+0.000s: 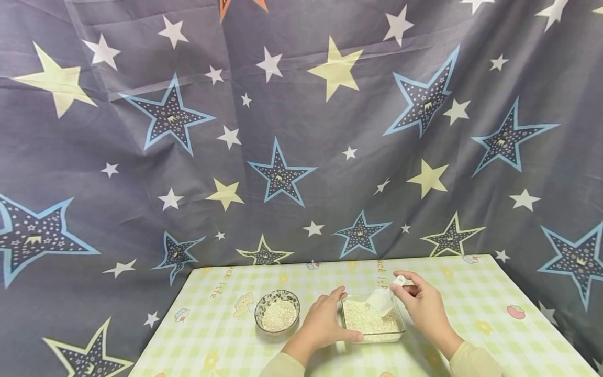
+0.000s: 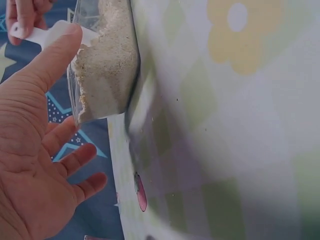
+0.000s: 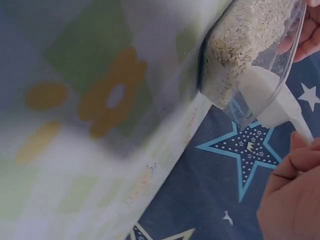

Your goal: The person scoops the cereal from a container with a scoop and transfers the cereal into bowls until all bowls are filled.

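Note:
A rectangular clear glass container [image 1: 375, 337] of pale oat flakes [image 1: 360, 317] stands on the table. My left hand [image 1: 325, 320] is spread at its left side. The left thumb [image 2: 57, 55] lies along the rim while the other fingers extend loosely, one fingertip at the glass. In my right hand [image 1: 426, 309] the handle of a white plastic scoop [image 1: 380, 301] is pinched between thumb and fingers. The scoop tilts down inside the container's right part, its lower edge in the flakes. In the right wrist view the scoop [image 3: 265, 92] shows partly through the glass wall.
A round dark-patterned glass bowl [image 1: 278, 331], also with oat flakes in it, stands left of my left hand. A green checked cloth [image 1: 212, 314] covers the table. Behind the table's far edge hangs a grey curtain [image 1: 301, 115] with stars.

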Motion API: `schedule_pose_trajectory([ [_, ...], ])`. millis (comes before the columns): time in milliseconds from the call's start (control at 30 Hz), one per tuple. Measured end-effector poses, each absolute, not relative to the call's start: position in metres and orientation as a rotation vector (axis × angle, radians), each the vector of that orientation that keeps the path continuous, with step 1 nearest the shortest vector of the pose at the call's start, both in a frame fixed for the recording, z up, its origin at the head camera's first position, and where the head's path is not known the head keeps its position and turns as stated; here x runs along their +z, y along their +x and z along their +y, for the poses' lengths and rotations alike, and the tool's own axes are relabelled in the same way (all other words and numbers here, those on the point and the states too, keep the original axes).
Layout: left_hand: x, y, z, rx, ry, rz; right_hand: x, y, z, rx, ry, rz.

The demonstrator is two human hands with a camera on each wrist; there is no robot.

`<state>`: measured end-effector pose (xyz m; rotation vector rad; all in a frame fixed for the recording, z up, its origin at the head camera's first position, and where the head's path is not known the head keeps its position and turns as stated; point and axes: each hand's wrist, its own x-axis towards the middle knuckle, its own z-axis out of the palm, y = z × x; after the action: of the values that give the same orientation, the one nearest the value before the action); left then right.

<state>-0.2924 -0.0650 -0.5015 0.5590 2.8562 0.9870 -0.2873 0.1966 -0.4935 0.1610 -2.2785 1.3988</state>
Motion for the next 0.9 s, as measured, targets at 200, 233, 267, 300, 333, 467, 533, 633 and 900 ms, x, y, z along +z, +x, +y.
schedule_pose_trajectory([
  [200,-0.503,-0.292,-0.064,0.972,0.556,2.872,-0.493,-0.294,0.206,1.725,-0.129,-2.330],
  [233,-0.503,-0.292,-0.064,0.972,0.553,2.874,-0.493,-0.295,0.207,1.762,-0.149,-2.327],
  [267,-0.503,-0.292,-0.064,0.972,0.550,2.877,-0.493,-0.295,0.208,1.804,-0.168,-2.322],
  [300,-0.503,-0.292,-0.064,0.972,0.549,2.880,-0.493,-0.295,0.208,1.840,-0.189,-2.318],
  [333,-0.504,-0.292,-0.064,0.972,0.547,2.882,-0.493,-0.295,0.208,1.876,-0.204,-2.313],
  [467,-0.504,-0.292,-0.064,0.971,0.543,2.889,-0.495,-0.294,0.209,1.993,-0.262,-2.289],
  [533,-0.504,-0.292,-0.064,0.967,0.545,2.893,-0.496,-0.293,0.208,2.034,-0.276,-2.272],
  [633,-0.504,-0.292,-0.064,0.963,0.545,2.893,-0.498,-0.292,0.207,2.068,-0.275,-2.273],
  [900,-0.502,-0.293,-0.064,0.952,0.547,2.909,-0.502,-0.286,0.189,2.058,-0.263,-2.352],
])
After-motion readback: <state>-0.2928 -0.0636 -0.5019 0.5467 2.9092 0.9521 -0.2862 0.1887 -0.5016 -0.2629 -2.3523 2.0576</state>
